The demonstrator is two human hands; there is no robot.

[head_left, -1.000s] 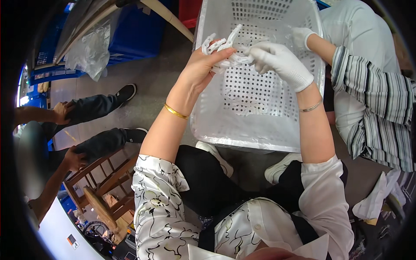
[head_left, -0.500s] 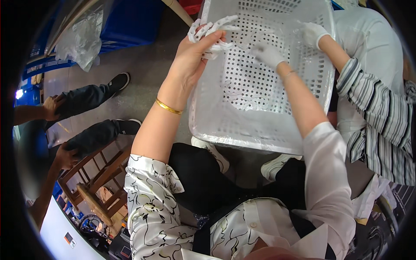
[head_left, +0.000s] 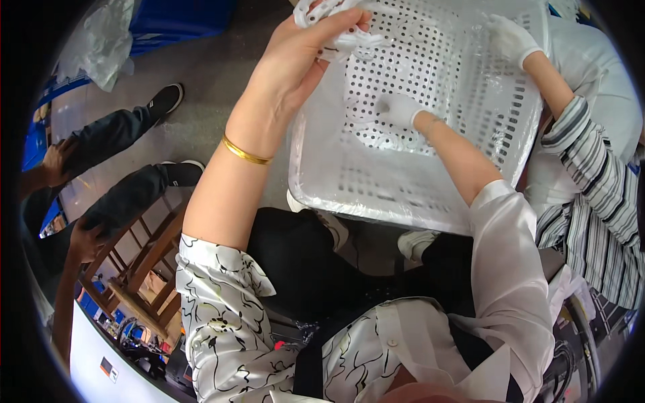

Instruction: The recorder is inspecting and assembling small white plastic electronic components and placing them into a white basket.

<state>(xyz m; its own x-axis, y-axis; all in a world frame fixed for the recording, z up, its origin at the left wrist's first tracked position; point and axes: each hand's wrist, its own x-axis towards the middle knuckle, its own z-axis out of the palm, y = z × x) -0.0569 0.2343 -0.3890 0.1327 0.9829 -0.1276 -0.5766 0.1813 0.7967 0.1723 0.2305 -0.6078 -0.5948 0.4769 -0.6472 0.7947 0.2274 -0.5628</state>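
My left hand (head_left: 302,43), bare and with a gold bangle at the wrist, is closed around several thin white plastic pieces with small holes (head_left: 359,44). It is over the left far side of a large white perforated basket (head_left: 376,195). Inside the basket my right hand (head_left: 401,110), in a white glove, is low over the dotted bottom. Its fingertips point left, close to white pieces (head_left: 359,117) lying there; blur hides whether they grip one. Clear plastic film covers the basket's walls and rim.
At the right, another person in a striped sleeve (head_left: 581,134) has a white-gloved hand (head_left: 514,41) at the basket's right wall. Someone else's dark-trousered legs (head_left: 111,127) extend in from the left. Blue crates (head_left: 181,23), a plastic bag (head_left: 104,43) and a wooden chair (head_left: 144,275) are on the left.
My left hand has shifted up and slightly left in the picture, still holding the white pieces. The right hand has moved nearer and left within the basket. The view has shifted a little.
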